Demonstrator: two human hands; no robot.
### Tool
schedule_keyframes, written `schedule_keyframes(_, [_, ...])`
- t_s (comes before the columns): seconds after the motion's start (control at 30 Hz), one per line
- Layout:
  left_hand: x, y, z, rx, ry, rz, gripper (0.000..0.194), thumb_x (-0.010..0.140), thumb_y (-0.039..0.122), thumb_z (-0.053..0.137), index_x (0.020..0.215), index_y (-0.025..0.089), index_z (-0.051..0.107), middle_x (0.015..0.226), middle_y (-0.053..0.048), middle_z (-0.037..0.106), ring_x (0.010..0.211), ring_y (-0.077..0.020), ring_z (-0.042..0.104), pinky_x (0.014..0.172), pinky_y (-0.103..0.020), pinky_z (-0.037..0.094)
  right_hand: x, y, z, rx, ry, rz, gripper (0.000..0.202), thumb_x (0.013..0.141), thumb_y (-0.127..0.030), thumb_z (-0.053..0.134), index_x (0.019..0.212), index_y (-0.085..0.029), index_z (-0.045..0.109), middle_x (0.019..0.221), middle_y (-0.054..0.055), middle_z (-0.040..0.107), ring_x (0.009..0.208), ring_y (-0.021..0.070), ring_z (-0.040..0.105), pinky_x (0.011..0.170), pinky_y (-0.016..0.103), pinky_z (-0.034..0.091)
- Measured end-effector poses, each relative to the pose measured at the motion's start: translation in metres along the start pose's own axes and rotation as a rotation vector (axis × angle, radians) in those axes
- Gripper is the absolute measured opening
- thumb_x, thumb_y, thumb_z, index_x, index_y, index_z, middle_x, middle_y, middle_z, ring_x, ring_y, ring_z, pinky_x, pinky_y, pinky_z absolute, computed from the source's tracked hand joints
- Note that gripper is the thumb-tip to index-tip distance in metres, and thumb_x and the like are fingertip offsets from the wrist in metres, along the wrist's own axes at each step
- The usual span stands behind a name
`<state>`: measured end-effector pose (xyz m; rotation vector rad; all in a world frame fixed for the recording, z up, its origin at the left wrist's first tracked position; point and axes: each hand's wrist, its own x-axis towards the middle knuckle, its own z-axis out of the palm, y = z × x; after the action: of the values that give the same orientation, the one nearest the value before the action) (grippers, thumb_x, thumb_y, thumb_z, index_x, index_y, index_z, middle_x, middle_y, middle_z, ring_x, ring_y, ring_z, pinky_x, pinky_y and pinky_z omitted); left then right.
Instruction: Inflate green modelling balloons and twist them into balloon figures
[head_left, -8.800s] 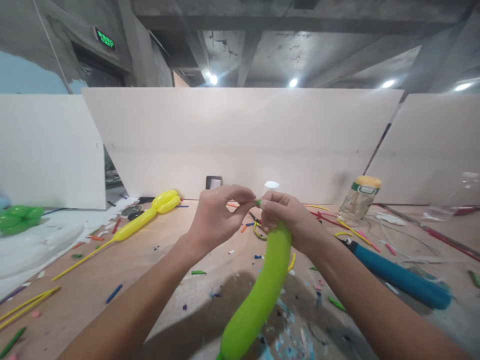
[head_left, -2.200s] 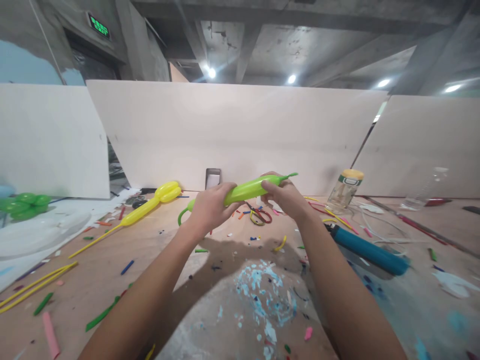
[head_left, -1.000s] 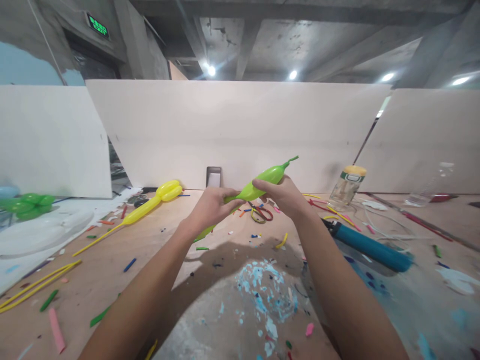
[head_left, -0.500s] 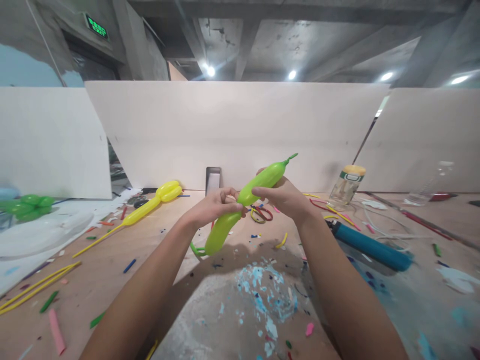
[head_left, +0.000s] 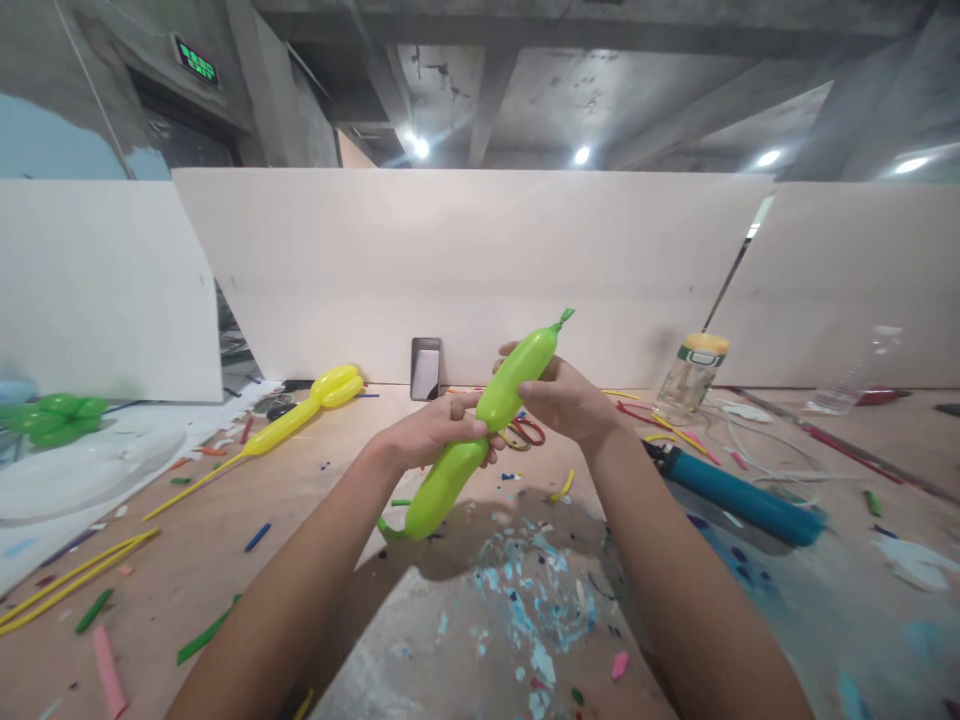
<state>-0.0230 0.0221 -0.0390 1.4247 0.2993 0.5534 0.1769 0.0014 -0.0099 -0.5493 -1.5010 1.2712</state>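
A light green long balloon (head_left: pixel 448 487) slants across the middle of the head view, its knotted end at the upper right and a thin uninflated tail at the lower left. My left hand (head_left: pixel 442 430) pinches it at a narrow twist between two inflated sections. Around the upper section, my right hand (head_left: pixel 561 398) is closed, thumb on the near side and fingers partly hidden behind it. Scissors with red handles (head_left: pixel 531 431) lie on the table beyond the balloon.
A phone (head_left: pixel 426 368) leans on the white board. At left are a yellow balloon (head_left: pixel 285 425) and green balloons (head_left: pixel 60 418). A capped bottle (head_left: pixel 691 378) and a blue pump (head_left: pixel 742 497) stand and lie at right. Balloon scraps litter the table (head_left: pixel 360 640).
The balloon has tilted more steeply, its knotted end shifting left and its lower end dropping. My right hand has moved slightly left with it, and my left hand slightly down.
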Motion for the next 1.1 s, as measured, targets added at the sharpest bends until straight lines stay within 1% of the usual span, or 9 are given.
schedule_keyframes(0.1, [0.000,0.000,0.001,-0.002,0.013,0.020,0.042,0.067,0.039,0.076,0.099,0.017,0.060,0.086,-0.010,0.068,0.067,-0.0170,0.064,0.065,-0.032,0.049,-0.002,-0.002,0.003,0.088,-0.039,-0.010,0.058,0.058,-0.027,0.077,0.111,-0.028,0.054,0.105,0.004,0.063,0.095,0.0234,0.060,0.083,0.041,0.050])
schedule_keyframes(0.23, [0.000,0.003,0.005,0.113,0.084,0.066,0.042,0.074,0.047,0.067,0.100,0.014,0.063,0.090,-0.013,0.068,0.066,-0.0166,0.063,0.063,-0.030,0.049,-0.001,-0.002,0.007,0.118,-0.064,0.016,0.048,0.060,-0.029,0.075,0.104,-0.027,0.053,0.110,0.004,0.062,0.099,0.0248,0.059,0.082,0.042,0.050])
schedule_keyframes(0.37, [0.002,0.006,0.008,0.367,0.298,0.079,0.038,0.072,0.036,0.071,0.104,0.017,0.063,0.086,-0.008,0.069,0.071,-0.0172,0.064,0.063,-0.027,0.048,0.005,0.006,0.004,-0.112,0.174,0.003,0.039,0.069,-0.041,0.072,0.097,-0.023,0.052,0.086,0.003,0.060,0.076,0.0180,0.058,0.068,0.032,0.049])
schedule_keyframes(0.43, [0.003,0.005,0.008,0.404,0.342,0.083,0.040,0.072,0.039,0.070,0.105,0.017,0.063,0.085,-0.007,0.069,0.070,-0.0172,0.065,0.061,-0.027,0.047,0.007,0.008,0.003,-0.141,0.240,-0.026,0.038,0.069,-0.041,0.073,0.093,-0.022,0.051,0.083,0.001,0.057,0.074,0.0165,0.057,0.067,0.030,0.048])
schedule_keyframes(0.57, [0.005,0.002,0.007,0.343,0.308,0.044,0.046,0.082,0.056,0.053,0.103,0.016,0.063,0.088,-0.010,0.069,0.063,-0.0161,0.063,0.054,-0.027,0.047,0.007,0.006,0.002,0.061,0.143,-0.027,0.037,0.066,-0.031,0.075,0.094,-0.023,0.051,0.095,0.003,0.061,0.083,0.0180,0.058,0.076,0.033,0.048])
schedule_keyframes(0.67, [0.005,0.001,0.007,0.349,0.316,0.043,0.044,0.081,0.054,0.056,0.101,0.016,0.064,0.090,-0.010,0.069,0.065,-0.0158,0.063,0.055,-0.026,0.047,0.007,0.004,0.002,0.080,0.147,-0.031,0.032,0.070,-0.029,0.071,0.095,-0.023,0.052,0.098,0.003,0.060,0.084,0.0170,0.057,0.075,0.031,0.048])
schedule_keyframes(0.9, [0.004,0.007,0.008,0.488,0.306,0.094,0.041,0.083,0.045,0.056,0.115,0.020,0.062,0.103,-0.009,0.067,0.078,-0.0175,0.064,0.062,-0.026,0.048,0.008,0.006,0.004,-0.128,0.325,-0.032,0.035,0.069,-0.043,0.073,0.084,-0.023,0.049,0.075,-0.003,0.051,0.064,0.0120,0.051,0.055,0.024,0.042])
schedule_keyframes(1.0, [0.002,0.011,0.008,0.578,0.207,0.095,0.039,0.082,0.040,0.059,0.116,0.022,0.062,0.096,-0.008,0.069,0.084,-0.0195,0.064,0.066,-0.027,0.048,0.009,0.008,0.003,-0.146,0.429,-0.013,0.042,0.066,-0.047,0.074,0.083,-0.024,0.043,0.069,-0.004,0.047,0.054,0.0103,0.046,0.048,0.023,0.037])
schedule_keyframes(1.1, [0.000,0.013,0.007,0.677,0.159,0.058,0.044,0.081,0.039,0.060,0.122,0.023,0.058,0.086,-0.006,0.069,0.075,-0.0183,0.064,0.063,-0.028,0.048,0.012,0.012,0.000,-0.161,0.512,-0.088,0.045,0.065,-0.049,0.074,0.082,-0.024,0.041,0.070,-0.004,0.048,0.055,0.0105,0.046,0.050,0.024,0.039])
